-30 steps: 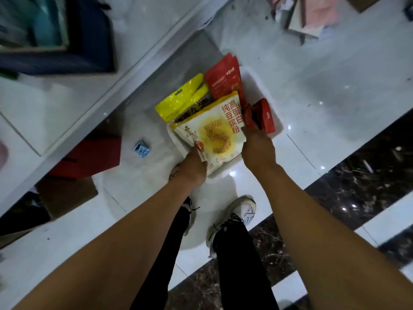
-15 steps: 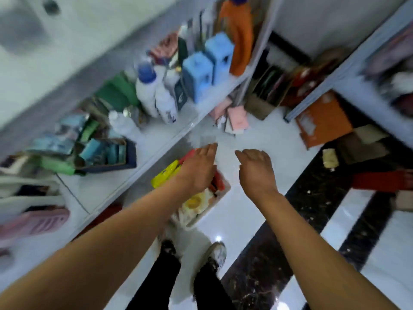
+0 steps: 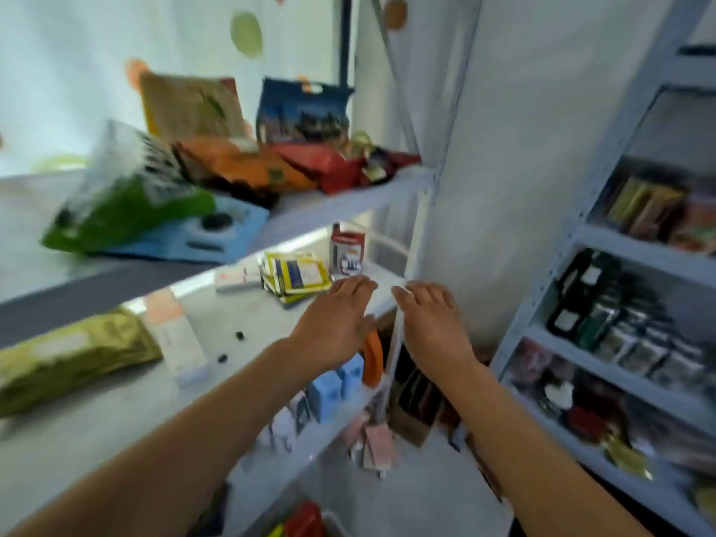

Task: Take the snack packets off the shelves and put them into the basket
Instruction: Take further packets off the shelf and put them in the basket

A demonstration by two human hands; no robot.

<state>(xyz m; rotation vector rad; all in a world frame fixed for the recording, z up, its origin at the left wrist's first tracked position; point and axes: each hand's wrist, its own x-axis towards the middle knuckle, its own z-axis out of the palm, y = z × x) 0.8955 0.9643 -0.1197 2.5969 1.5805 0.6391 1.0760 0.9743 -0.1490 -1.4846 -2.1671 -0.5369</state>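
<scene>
Both grips, left hand (image 3: 336, 318) and right hand (image 3: 433, 318), now empty and wide, are rising from the basket toward yellow foil packets (image 3: 296, 276) just ahead.

Head view, motion-blurred. Left hand (image 3: 336, 318) and right hand (image 3: 433, 322), fingers extended and holding nothing, are raised side by side before the middle shelf (image 3: 248, 323), just beside a stack of yellow-and-blue packets (image 3: 296, 276). The upper shelf (image 3: 348, 199) carries a green bag (image 3: 124, 203), an orange packet (image 3: 240, 162) and red packets (image 3: 325, 164). The basket (image 3: 333, 523) is partly visible at the lower edge.
</scene>
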